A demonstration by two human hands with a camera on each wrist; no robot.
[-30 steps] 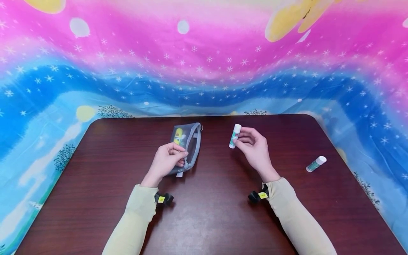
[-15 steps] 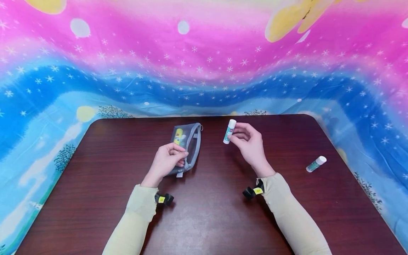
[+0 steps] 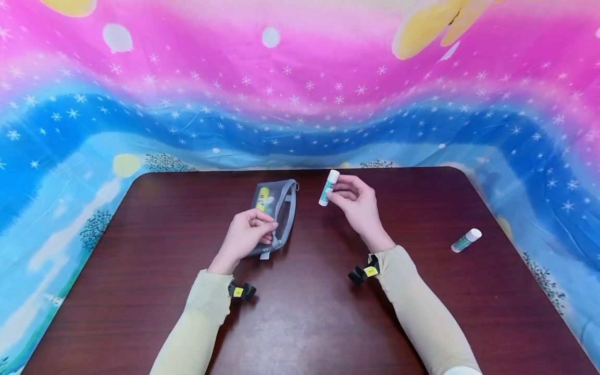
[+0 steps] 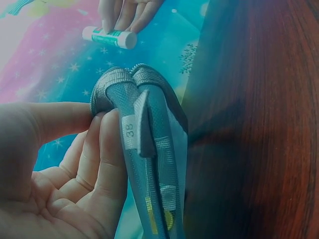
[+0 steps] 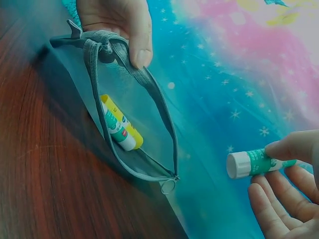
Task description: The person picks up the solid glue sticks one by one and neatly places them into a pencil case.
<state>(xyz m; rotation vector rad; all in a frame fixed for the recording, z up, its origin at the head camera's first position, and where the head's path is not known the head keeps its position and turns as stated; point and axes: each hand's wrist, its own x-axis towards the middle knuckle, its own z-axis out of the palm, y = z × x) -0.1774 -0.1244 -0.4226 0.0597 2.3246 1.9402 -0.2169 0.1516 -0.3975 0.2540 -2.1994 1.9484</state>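
Observation:
My left hand (image 3: 248,234) pinches the near rim of a grey mesh zip pouch (image 3: 287,211), whose zipped mouth gapes toward the right. Inside the pouch lie a yellow glue stick (image 5: 130,127) and a white-and-green glue stick (image 5: 118,130), side by side in the right wrist view. My right hand (image 3: 358,203) holds another white-and-green glue stick (image 3: 329,187) between thumb and fingers, tilted and raised over the table, a short way right of the pouch mouth. The left wrist view shows this held glue stick (image 4: 109,38) beyond the pouch's folded end.
A further white-and-green glue stick (image 3: 466,240) lies on the dark wooden table (image 3: 300,323) at the right. A ring pull (image 5: 168,186) hangs at the far end of the pouch's zip. A printed pink and blue cloth (image 3: 300,94) hangs behind the table.
My right hand has moved left and a little away from me, bringing its glue stick closer to the pouch. The left hand and pouch stay in place.

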